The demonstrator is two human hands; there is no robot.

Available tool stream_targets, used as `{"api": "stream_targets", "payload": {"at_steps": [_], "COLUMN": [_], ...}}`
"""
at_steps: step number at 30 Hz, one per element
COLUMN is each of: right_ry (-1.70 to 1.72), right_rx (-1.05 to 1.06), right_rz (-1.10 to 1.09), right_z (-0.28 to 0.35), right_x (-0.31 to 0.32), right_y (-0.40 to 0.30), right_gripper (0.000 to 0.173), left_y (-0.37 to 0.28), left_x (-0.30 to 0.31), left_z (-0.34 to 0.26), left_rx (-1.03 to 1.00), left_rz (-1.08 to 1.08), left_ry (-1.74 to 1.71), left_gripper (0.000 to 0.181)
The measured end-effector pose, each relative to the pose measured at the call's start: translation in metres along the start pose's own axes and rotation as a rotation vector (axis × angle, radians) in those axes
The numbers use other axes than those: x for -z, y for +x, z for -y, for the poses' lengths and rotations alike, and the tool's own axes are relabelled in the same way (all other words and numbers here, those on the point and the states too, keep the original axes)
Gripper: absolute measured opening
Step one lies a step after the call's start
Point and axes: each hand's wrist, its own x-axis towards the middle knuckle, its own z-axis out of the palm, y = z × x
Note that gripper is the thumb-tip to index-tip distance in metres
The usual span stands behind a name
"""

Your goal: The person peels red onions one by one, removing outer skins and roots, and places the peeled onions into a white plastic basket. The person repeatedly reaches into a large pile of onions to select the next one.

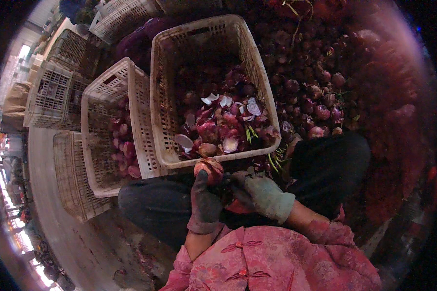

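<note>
In my gloved left hand (207,203) is a red onion (209,169) with loose, papery skin, held just past the near rim of a large plastic crate (212,160). My right hand (262,194), in a worn grey-green glove, is curled beside the onion. Its fingertips are in shadow, and I cannot make out whether they hold a tool. Inside the large crate lie onion skins, pale cut pieces (230,144) and some green shoots (251,134). To its left, a second plastic crate (107,191) holds peeled red onions (129,149).
A big pile of unpeeled red onions (320,111) spreads at the right, with red mesh sacks (393,145) beyond. More crates (47,96) stand stacked at the left, and another crate (71,174) sits beside the peeled onions. Skin scraps litter the floor (105,247).
</note>
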Motion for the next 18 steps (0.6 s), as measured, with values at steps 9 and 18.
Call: {"api": "stream_targets", "payload": {"at_steps": [9,18], "right_ry": [-0.175,-0.253], "right_rx": [-0.193,-0.144], "right_rz": [0.183,0.260], "right_z": [0.027,0.027], "right_x": [0.021,0.014], "right_y": [-0.011,0.019], "right_gripper": [0.033,0.034], "left_y": [0.005,-0.001], "left_x": [-0.009,-0.034], "left_z": [0.000,-0.001], "left_rx": [-0.162,-0.210], "left_rz": [0.095,-0.033], "left_ry": [0.210,0.331], "left_gripper": [0.043,0.039]}}
